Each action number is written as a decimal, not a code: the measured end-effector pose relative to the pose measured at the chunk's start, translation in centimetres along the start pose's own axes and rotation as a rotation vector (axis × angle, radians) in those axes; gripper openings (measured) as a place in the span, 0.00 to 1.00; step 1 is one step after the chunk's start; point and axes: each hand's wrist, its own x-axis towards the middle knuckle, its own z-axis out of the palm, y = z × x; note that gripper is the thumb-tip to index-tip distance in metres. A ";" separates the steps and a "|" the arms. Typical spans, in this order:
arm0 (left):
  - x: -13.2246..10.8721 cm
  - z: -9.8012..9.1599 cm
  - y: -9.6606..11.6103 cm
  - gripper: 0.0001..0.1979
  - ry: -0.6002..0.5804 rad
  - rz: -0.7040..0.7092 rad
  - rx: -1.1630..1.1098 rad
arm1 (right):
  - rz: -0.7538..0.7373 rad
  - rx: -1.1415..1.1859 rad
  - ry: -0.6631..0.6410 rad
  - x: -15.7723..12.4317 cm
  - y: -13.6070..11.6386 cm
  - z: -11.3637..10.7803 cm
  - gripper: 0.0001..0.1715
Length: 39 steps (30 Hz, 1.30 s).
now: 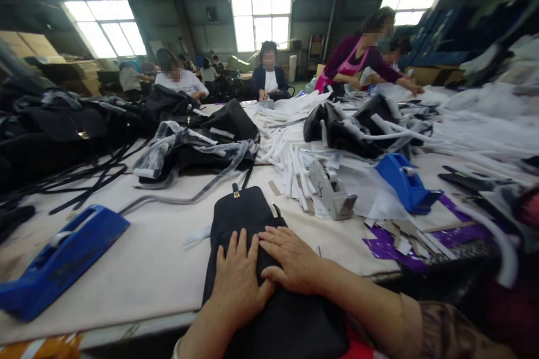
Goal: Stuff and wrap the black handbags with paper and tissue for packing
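Note:
A black bag [295, 320] with a flap and a small gold-coloured clasp lies in front of me, partly on the table and partly over its near edge. My left hand [236, 275] rests flat on it, fingers stretched out. Beside it, my right hand [290, 258] also presses flat on the bag, its fingers pointing left and its palm down. The two hands nearly meet at the middle of the bag. Neither hand grips anything. A bit of clear plastic or tape [197, 236] sticks out from under the bag's left side.
Blue tape dispensers stand at left [63, 261] and right [406, 182], with a grey dispenser [330, 190] between. White strips [290, 151] and more black bags [202, 146] cover the table [138, 269] further back. Several co-workers sit or stand beyond, one in a pink apron [343, 64].

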 end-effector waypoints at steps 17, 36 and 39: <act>1.4 0.4 0.7 0.46 -0.021 -0.029 0.184 | 0.776 -0.075 0.770 -12.0 17.7 -10.0 0.23; 1.3 0.6 0.5 0.47 -0.002 -0.024 0.171 | 0.757 0.113 0.645 -12.3 22.9 -11.0 0.22; 1.4 0.6 0.4 0.47 0.008 -0.021 0.172 | 0.758 0.049 0.624 -13.3 22.3 -10.9 0.22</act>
